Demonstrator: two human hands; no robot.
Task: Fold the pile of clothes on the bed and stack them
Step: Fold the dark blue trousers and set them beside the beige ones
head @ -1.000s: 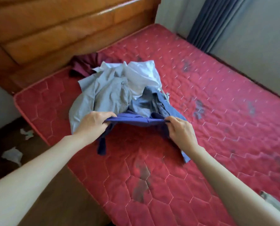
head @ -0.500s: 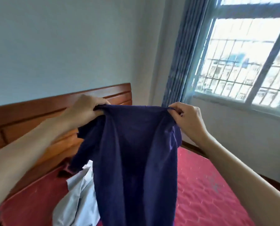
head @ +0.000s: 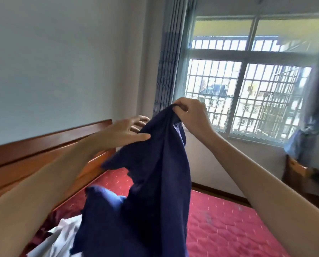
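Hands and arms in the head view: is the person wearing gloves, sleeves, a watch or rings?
No gloves: the left hand and right hand are bare. Both forearms are bare as far as the picture's edge, with no sleeve showing. No watch, bracelet or ring shows on either; the left hand is somewhat motion-blurred.

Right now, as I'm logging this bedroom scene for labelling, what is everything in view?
Dark navy fabric garment: one, hanging in the air from the right hand.
Pale white and grey clothes pile: one, bottom left on the mattress.
Red quilted mattress: one, below.
Brown wooden headboard: one, left, against the wall.
Blue-grey curtains: two, beside the window.
White-framed barred window: one, right.
Left hand: fingers straight, thumb touching the garment.
Right hand: pinches the garment's top edge.
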